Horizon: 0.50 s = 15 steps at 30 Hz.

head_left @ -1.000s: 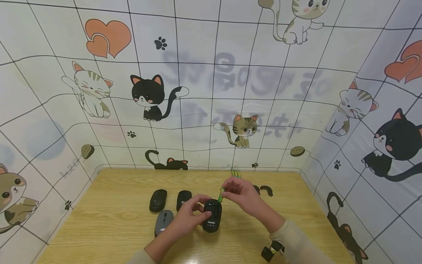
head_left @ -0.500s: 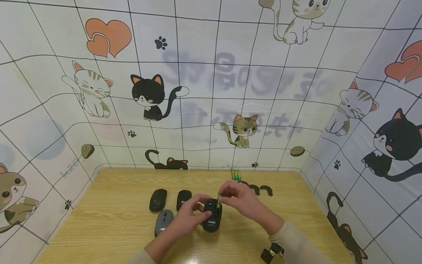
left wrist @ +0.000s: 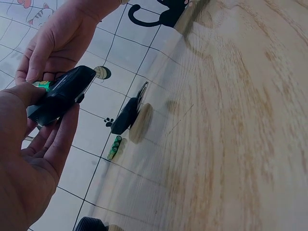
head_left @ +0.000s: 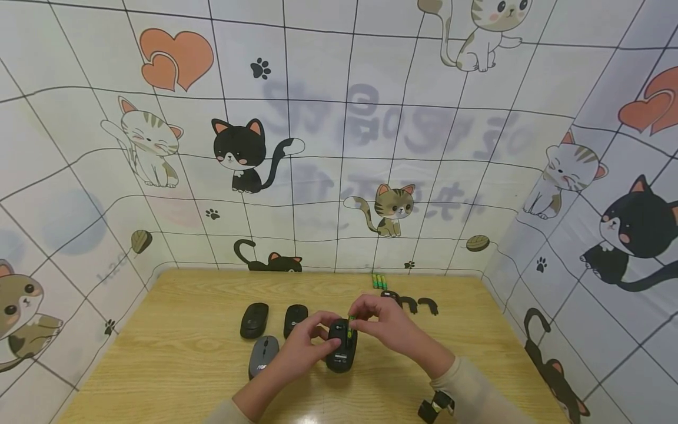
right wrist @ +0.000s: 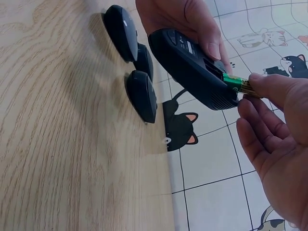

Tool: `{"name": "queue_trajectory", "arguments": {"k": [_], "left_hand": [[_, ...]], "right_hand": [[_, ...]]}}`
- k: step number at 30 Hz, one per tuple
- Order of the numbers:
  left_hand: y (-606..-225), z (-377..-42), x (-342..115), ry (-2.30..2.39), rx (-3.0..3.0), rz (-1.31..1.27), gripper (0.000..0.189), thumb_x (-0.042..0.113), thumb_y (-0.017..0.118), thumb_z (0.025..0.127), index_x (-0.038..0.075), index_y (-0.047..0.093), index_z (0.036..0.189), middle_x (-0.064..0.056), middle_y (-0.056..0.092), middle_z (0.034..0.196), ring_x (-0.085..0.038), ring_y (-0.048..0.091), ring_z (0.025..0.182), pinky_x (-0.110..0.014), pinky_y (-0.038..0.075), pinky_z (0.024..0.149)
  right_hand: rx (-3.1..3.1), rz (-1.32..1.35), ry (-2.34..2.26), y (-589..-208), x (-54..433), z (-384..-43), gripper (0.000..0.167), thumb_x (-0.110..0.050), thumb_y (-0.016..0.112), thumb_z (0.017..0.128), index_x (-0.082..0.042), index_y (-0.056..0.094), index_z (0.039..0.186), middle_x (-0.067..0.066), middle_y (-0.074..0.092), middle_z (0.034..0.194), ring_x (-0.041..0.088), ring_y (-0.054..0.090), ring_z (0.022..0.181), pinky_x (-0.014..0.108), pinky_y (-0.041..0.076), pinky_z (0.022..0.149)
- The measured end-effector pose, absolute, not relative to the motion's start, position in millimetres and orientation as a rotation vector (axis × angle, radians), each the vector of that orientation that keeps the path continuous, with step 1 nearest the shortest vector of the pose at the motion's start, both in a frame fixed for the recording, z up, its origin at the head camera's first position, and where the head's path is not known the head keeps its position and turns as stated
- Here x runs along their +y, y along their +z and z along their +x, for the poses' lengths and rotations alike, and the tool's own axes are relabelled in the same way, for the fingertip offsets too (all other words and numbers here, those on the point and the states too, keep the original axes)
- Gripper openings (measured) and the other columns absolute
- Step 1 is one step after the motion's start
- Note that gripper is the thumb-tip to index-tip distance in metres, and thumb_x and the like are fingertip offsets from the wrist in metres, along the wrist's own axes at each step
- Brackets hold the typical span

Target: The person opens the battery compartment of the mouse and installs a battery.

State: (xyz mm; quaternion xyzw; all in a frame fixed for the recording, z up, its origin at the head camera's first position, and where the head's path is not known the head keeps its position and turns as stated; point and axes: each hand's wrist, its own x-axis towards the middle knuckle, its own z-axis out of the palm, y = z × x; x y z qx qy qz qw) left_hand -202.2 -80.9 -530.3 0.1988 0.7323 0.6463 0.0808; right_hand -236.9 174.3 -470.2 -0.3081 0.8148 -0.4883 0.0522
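Note:
My left hand (head_left: 304,347) grips a black computer mouse (head_left: 341,359), its underside turned up and its battery slot uncovered. In the right wrist view the same mouse (right wrist: 187,67) hangs above the table, with my left thumb lying along the slot. My right hand (head_left: 389,324) pinches a green and gold battery (right wrist: 238,84) between thumb and forefinger. One end of the battery sits at the slot, and the other end sticks out, tilted up. From the left wrist view, the battery (left wrist: 43,85) shows partly behind my left thumb.
Two black mice (head_left: 255,321) and a grey mouse (head_left: 263,356) lie on the table (head_left: 185,341) to the left. Several batteries (head_left: 379,281) stand at the back edge. Black curved covers (head_left: 428,305) lie right of them, beside another dark mouse (head_left: 391,296).
My right hand has brought the battery left and down, from beside the mouse to its open slot. My left hand and the mouse have stayed in place.

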Motion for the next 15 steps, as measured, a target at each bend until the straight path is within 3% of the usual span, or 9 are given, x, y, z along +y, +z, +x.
{"name": "queue_trajectory", "arguments": {"k": [9, 15], "left_hand": [[-529.2, -201.8, -80.4, 1.934, 2.188, 0.592, 0.035, 0.016, 0.079, 0.105, 0.018, 0.069, 0.139, -0.011, 0.063, 0.131, -0.027, 0.071, 0.103, -0.034, 0.068, 0.075], [-528.4, -202.2, -79.9, 1.929, 2.205, 0.599, 0.035, 0.016, 0.079, 0.105, 0.017, 0.069, 0.139, -0.011, 0.063, 0.131, -0.027, 0.071, 0.102, -0.034, 0.068, 0.075]], "right_hand": [[2.456, -0.934, -1.472, -472.0, 174.7, -235.5, 0.009, -0.019, 0.082, 0.104, -0.023, 0.077, 0.11, -0.005, 0.074, 0.1, 0.019, 0.07, 0.091, 0.036, 0.059, 0.085], [2.436, -0.986, -1.482, -472.8, 174.3, -233.9, 0.009, -0.016, 0.081, 0.103, -0.021, 0.077, 0.11, 0.002, 0.074, 0.106, 0.02, 0.071, 0.093, 0.037, 0.061, 0.086]]}}
